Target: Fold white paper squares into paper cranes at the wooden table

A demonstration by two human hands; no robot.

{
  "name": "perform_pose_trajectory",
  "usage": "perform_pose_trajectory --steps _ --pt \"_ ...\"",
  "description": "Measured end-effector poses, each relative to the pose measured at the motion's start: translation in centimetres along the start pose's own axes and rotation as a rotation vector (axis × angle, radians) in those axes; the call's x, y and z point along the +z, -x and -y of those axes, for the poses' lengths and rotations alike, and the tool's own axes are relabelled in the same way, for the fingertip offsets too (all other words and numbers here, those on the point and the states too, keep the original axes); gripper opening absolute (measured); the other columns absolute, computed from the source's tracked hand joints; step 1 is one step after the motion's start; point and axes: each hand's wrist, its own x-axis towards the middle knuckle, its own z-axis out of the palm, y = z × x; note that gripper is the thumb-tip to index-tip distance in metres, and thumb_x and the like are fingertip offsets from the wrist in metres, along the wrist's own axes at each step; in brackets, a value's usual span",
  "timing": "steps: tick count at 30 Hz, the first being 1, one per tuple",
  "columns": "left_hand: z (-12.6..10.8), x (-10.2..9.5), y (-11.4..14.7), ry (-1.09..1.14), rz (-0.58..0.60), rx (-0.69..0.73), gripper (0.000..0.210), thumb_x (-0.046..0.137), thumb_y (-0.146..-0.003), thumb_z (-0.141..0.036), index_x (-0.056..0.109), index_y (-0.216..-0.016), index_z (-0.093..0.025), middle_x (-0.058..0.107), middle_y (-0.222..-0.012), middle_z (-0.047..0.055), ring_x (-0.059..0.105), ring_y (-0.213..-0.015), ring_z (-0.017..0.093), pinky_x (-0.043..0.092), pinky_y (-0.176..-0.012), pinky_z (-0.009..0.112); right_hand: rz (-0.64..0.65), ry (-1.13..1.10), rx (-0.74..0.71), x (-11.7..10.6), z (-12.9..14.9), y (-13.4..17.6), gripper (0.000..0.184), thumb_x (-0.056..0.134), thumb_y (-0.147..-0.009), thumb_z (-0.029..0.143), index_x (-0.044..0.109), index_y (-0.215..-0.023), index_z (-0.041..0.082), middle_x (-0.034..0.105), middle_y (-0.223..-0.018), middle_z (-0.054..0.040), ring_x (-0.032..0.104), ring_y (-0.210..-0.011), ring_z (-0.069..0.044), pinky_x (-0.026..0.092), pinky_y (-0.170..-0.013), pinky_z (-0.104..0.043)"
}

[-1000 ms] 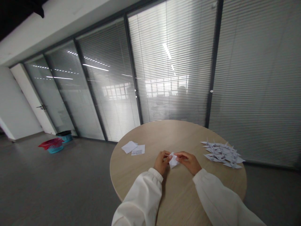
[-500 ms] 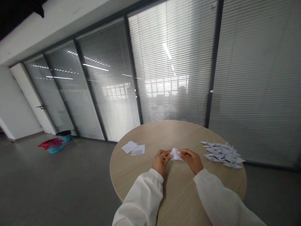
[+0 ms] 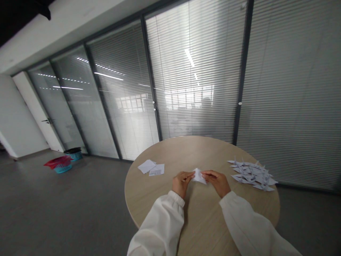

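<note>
A small piece of folded white paper [image 3: 198, 176] is held between my two hands over the round wooden table [image 3: 202, 220]. My left hand [image 3: 182, 182] pinches its left edge between thumb and fingers. On the opposite edge, my right hand [image 3: 218, 180] grips the paper with its fingertips. The paper rises to a peak at the top and spreads to a point at the lower right. Its finer folds are too small to make out.
To the right lies a pile of folded paper cranes [image 3: 253, 174]. Flat paper squares [image 3: 156, 170] lie on the left, one printed. Two bins stand on the floor: a blue one with a red liner [image 3: 62, 167] and another with a black liner [image 3: 75, 154]. Glass partitions [image 3: 197, 89] rise behind the table.
The folded paper has changed shape slightly, now more pointed at its top and lower right. Both hands keep their hold, with only small finger shifts.
</note>
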Motion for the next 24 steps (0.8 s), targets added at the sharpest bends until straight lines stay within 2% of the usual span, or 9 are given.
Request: perform_pose_trajectory --steps 10,24 --pt "0.07 0.09 -0.31 0.120 -0.049 -0.140 0.017 0.060 -0.069 -0.031 0.070 -0.077 -0.019 0.069 -0.078 0.006 0.062 -0.071 0.017 0.046 -0.063 0.026 0.014 -0.021 0.014 0.08 0.38 0.11 0.029 0.062 -0.064 0.042 0.069 -0.079 0.018 0.070 -0.078 -0.0055 0.063 -0.073 -0.019 0.050 -0.068 -0.029" --pt "-0.51 0.07 -0.17 0.082 -0.114 -0.142 0.017 0.056 -0.071 -0.030 0.068 -0.075 -0.018 0.067 -0.078 0.005 0.060 -0.073 0.016 0.044 -0.063 0.025 -0.059 -0.005 -0.077 0.58 0.81 0.38 0.030 0.059 -0.069 0.043 0.068 -0.084 0.018 0.067 -0.080 -0.0051 0.061 -0.067 -0.016 0.051 -0.064 -0.027"
